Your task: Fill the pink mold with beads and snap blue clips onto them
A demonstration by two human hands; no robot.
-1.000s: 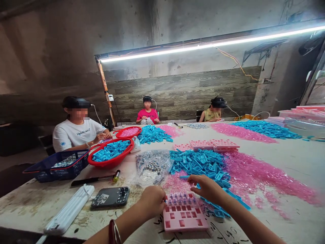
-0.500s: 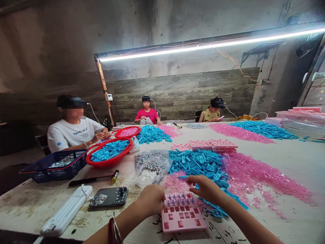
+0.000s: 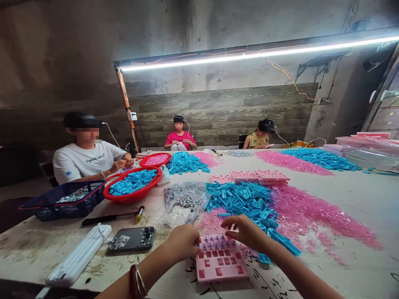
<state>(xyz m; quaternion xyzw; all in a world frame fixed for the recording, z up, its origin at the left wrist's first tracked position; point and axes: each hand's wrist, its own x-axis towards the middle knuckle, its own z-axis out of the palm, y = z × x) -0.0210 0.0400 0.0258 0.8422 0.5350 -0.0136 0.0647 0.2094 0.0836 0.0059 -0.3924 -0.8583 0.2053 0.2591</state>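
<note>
A pink tray (image 3: 222, 265) with square and rectangular openings lies on the table in front of me. Small clear pieces with dark bits inside (image 3: 215, 241) stand in rows along its far edge. My left hand (image 3: 183, 241) is closed at the tray's far left corner; its fingertips are hidden, so what they pinch does not show. Over the far right corner, my right hand (image 3: 245, 231) hangs with bent fingers, thumb and forefinger apart, nothing visible between them. Blue plastic pieces (image 3: 240, 199) and clear pink pieces (image 3: 213, 222) are heaped just beyond.
A plastic bag of small metallic parts (image 3: 185, 202), a phone (image 3: 132, 239), a hammer (image 3: 115, 217) and a white power strip (image 3: 79, 255) are to the left. Farther left are red baskets (image 3: 134, 185) and a blue basket (image 3: 67, 203). Stacked pink trays (image 3: 245, 176) stand behind the heaps. Three people sit opposite.
My right hand has shifted slightly left, over the tray's far edge. My left hand stays at the tray's corner. The person in pink has brought both hands together.
</note>
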